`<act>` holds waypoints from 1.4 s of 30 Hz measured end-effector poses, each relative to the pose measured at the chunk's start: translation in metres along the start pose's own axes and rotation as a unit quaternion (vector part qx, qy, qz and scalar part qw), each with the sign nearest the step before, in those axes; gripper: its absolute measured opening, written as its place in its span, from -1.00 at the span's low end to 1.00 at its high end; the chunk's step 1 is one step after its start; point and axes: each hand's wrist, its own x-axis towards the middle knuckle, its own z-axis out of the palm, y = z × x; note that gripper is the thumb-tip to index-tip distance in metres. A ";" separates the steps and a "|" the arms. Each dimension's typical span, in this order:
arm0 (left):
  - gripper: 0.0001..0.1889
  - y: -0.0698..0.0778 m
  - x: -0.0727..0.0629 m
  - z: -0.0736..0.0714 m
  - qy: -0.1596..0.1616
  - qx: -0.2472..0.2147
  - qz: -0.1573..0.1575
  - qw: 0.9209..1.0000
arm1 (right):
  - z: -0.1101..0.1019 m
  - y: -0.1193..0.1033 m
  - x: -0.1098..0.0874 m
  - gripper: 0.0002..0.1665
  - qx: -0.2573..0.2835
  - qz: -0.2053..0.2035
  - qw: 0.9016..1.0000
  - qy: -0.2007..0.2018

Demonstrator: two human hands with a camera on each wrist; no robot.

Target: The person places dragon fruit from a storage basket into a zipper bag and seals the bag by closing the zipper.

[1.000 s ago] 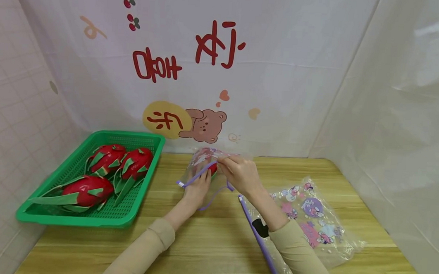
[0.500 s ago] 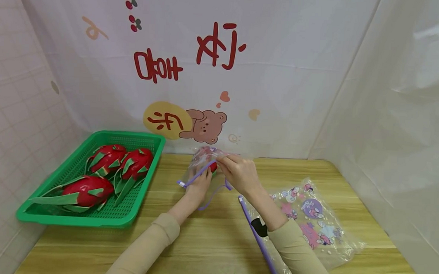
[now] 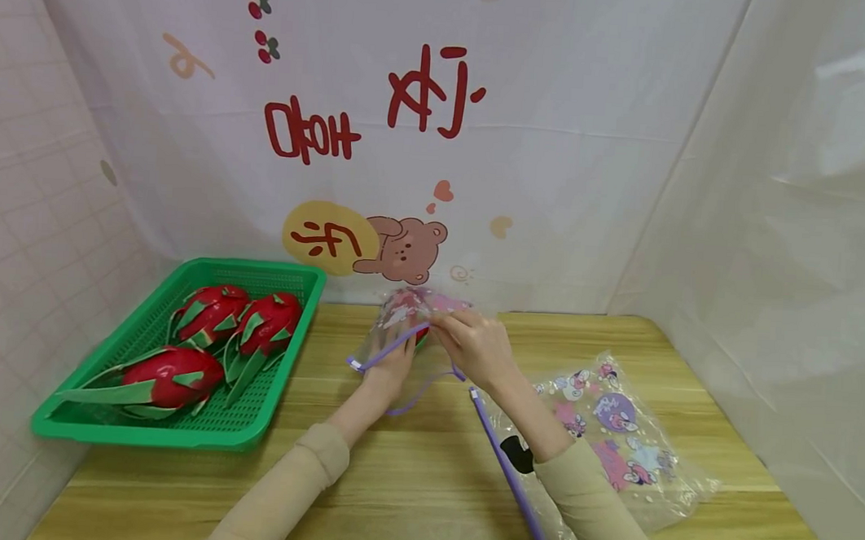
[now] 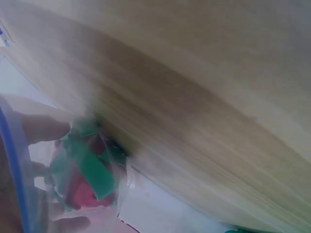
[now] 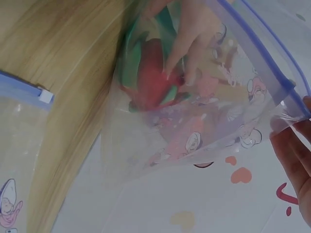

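On the wood-grain bench (image 3: 392, 488), passage is open between the green perforated plastic basket (image 3: 148, 434) and the raised clear plastic bag (image 3: 403, 308). The flat printed clear bag (image 3: 618, 431) occupies the right; the white printed sheet (image 3: 554, 187) blocks the rear.

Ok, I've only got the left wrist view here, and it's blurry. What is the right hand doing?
Observer: The right hand is pinching the bag close to its purple edge.
Operator: Got it. What's off to the left?
Observer: A green basket holding three dragon fruits.
Operator: And to the right?
Observer: A second bag lies on the table, partly hidden by the right sleeve in the head view.
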 end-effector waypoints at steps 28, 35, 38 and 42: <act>-0.64 -0.027 -0.075 -0.065 0.074 -0.324 0.165 0.929 | -0.016 0.001 -0.032 -0.65 -0.004 0.001 0.998 -0.069; -0.77 -0.092 -0.076 -0.106 0.050 -0.403 0.107 0.907 | -0.015 0.004 -0.035 -0.66 0.000 -0.004 0.998 -0.060; -0.75 -0.127 -0.070 -0.111 0.042 -0.369 0.059 0.927 | -0.015 0.006 -0.035 -0.66 0.001 -0.009 0.998 -0.057; -0.64 -0.169 -0.053 -0.099 0.009 -0.343 -0.007 0.939 | -0.016 0.008 -0.036 -0.66 0.000 -0.008 0.998 -0.055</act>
